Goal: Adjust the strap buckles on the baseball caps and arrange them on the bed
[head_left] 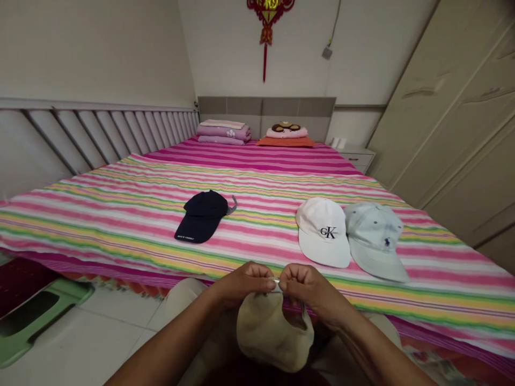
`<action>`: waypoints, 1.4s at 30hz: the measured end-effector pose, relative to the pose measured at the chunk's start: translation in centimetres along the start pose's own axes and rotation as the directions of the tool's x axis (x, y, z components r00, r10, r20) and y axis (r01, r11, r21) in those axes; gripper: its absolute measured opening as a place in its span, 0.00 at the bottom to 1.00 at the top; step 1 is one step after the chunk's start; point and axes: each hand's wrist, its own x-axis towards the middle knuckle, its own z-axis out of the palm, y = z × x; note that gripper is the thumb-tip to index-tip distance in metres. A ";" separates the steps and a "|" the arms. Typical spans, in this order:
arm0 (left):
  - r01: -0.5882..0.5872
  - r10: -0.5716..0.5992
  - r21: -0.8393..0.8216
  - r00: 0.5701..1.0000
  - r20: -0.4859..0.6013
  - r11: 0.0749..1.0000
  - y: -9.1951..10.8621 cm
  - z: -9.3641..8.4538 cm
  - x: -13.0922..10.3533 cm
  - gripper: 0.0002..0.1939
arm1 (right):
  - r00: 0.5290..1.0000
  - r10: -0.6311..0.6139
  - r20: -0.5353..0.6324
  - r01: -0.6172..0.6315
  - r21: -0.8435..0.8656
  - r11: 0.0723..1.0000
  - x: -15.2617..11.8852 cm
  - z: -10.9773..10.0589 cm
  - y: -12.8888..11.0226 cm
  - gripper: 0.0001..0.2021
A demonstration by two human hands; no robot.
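In front of the bed (257, 185), the left hand (244, 282) and right hand (309, 288) both pinch the strap (277, 288) of a beige cap (263, 333), the rest just below them; a loosened pinch could let the strap slip free.

pretty plain bedroom tbh: off-white walls (306, 69), pale tiled floor (116, 311), grey headboard (233, 109), beige wardrobe (446, 107) over right, little white nightstand (360, 160), kinda dim light
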 end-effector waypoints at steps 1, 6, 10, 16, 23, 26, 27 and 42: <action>-0.016 0.016 -0.055 1.000 -0.015 0.998 -0.2 -0.1 0.0 0.12 | 0.999 -0.014 0.046 0.014 -0.006 1.000 -0.1 -0.3 0.0 0.15; -0.082 0.059 -0.210 0.992 -0.115 0.974 -0.7 -0.7 0.0 0.12 | 0.974 -0.016 0.224 0.024 -0.030 0.999 -0.2 -2.0 1.9 0.23; -0.134 0.091 -0.228 0.978 -0.187 0.964 -0.4 -1.1 -0.1 0.10 | 0.982 -0.053 0.180 0.045 0.046 0.998 0.0 -2.8 3.6 0.21; -0.177 0.138 -0.243 0.976 -0.169 0.954 -0.3 -1.3 -0.2 0.09 | 0.995 -0.084 0.048 0.073 0.191 0.979 0.0 -2.3 2.9 0.20; -0.158 0.125 -0.250 0.981 -0.145 0.955 0.1 -1.6 -0.5 0.08 | 0.992 -0.068 0.108 0.039 0.253 0.967 -0.1 -2.6 1.3 0.18; -0.187 0.141 -0.238 0.970 -0.198 0.953 0.4 -1.9 -0.5 0.09 | 0.978 0.024 0.205 -0.073 0.235 0.969 0.0 -3.2 1.5 0.19; -0.184 0.136 -0.246 0.970 -0.200 0.951 0.5 -2.0 -0.5 0.09 | 0.974 0.042 0.223 -0.098 0.245 0.964 0.1 -3.2 1.7 0.18; -0.117 0.068 -0.531 0.992 -0.111 0.839 1.3 -3.1 0.0 0.12 | 0.809 -0.207 0.550 -0.164 0.550 0.819 2.0 -1.6 1.7 0.25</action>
